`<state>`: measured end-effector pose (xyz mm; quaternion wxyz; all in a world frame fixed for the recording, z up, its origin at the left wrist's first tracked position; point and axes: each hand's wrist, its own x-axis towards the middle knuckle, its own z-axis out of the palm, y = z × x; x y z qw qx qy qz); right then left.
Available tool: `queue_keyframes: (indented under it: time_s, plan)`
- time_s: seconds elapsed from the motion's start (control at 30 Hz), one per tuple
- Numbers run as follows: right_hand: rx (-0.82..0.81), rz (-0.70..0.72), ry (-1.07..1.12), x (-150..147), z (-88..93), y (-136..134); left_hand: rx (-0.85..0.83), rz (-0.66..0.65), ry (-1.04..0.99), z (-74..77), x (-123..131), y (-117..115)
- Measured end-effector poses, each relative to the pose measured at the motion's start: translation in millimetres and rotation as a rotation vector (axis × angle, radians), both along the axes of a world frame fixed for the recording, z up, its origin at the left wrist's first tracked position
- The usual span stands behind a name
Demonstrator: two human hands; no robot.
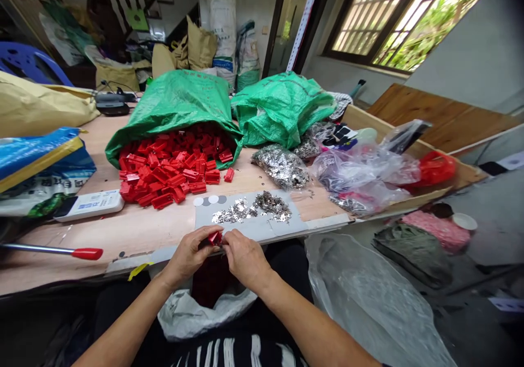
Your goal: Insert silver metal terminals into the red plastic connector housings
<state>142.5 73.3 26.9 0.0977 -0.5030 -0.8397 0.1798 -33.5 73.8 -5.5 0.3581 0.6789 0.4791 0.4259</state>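
My left hand (190, 255) and my right hand (244, 258) meet at the near edge of the wooden table (135, 228), both pinched on one small red plastic piece (215, 237). Just beyond them a grey board (249, 226) carries a scatter of small shiny metal parts (256, 208). Further back a heap of red plastic pieces (172, 170) spills from a green sack (176, 102). Below my hands a white bag (192, 315) holding dark red pieces rests on my lap.
A second green sack (282, 105), a clear bag of metal parts (282, 166) and crumpled plastic bags (364, 170) lie to the right. A white remote (90, 205), a blue sack (36, 162) and a red-tipped rod (61, 251) lie left. A large clear bag (368, 301) hangs beside me.
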Motion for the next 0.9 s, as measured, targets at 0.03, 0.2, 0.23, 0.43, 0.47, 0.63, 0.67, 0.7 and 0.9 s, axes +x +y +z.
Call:
queue_keyframes:
  time_s: [0.03, 0.2, 0.23, 0.43, 0.47, 0.63, 0.67, 0.7, 0.9]
  plan:
    - [0.006, 0.001, 0.019, 1, -1.7, -2, -0.004, 0.022, 0.001, 0.4, 1, -3]
    - [-0.004, 0.012, 0.356, 14, -4.4, -9, -0.082, 0.245, -0.205, 9.7, 11, -25]
    - [-0.028, 0.013, 0.435, 17, -2.5, -10, -0.134, 0.278, -0.336, 13.9, 13, -30]
    - [-0.23, 0.137, 0.591, 26, 21.1, -16, -0.593, 0.165, -1.179, 40.5, 26, -48]
    - [-0.234, 0.156, 0.572, 25, 24.7, -17, -0.654, 0.159, -1.255, 43.4, 28, -50]
    - [-0.208, 0.212, 0.489, 19, 35.1, -21, -0.804, 0.251, -1.464, 54.4, 34, -54]
    - [-0.2, 0.218, 0.482, 19, 36.0, -21, -0.81, 0.261, -1.484, 56.3, 35, -54]
    - [-0.192, 0.22, 0.477, 19, 36.7, -21, -0.812, 0.266, -1.496, 57.9, 36, -54]
    - [-0.095, 0.153, 0.464, 17, 35.1, -22, -0.842, 0.305, -1.528, 60.3, 41, -56]
